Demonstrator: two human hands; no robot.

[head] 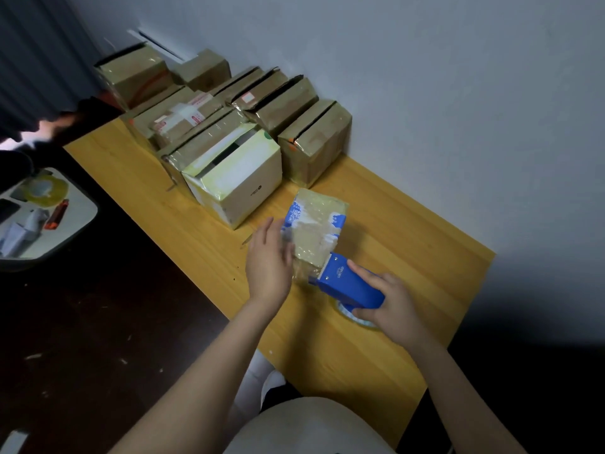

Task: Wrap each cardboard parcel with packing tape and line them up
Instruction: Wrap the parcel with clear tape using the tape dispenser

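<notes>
A small blue-and-white parcel (pixel 316 229) wrapped in glossy tape lies on the wooden table (pixel 409 257) in front of me. My left hand (pixel 270 263) holds its near left side. My right hand (pixel 391 304) grips a blue tape dispenser (pixel 347 283), whose toothed front end touches the parcel's near edge. The tape roll (pixel 352 317) shows under the dispenser. Several taped cardboard parcels (pixel 314 142) stand in rows against the wall, with a pale box (pixel 235 178) nearest.
A small grey side table (pixel 78 221) at the left carries a tape roll (pixel 45 191), an orange-black tool and crumpled paper. Dark floor lies left of the wooden table. A grey wall bounds the table on the right and back.
</notes>
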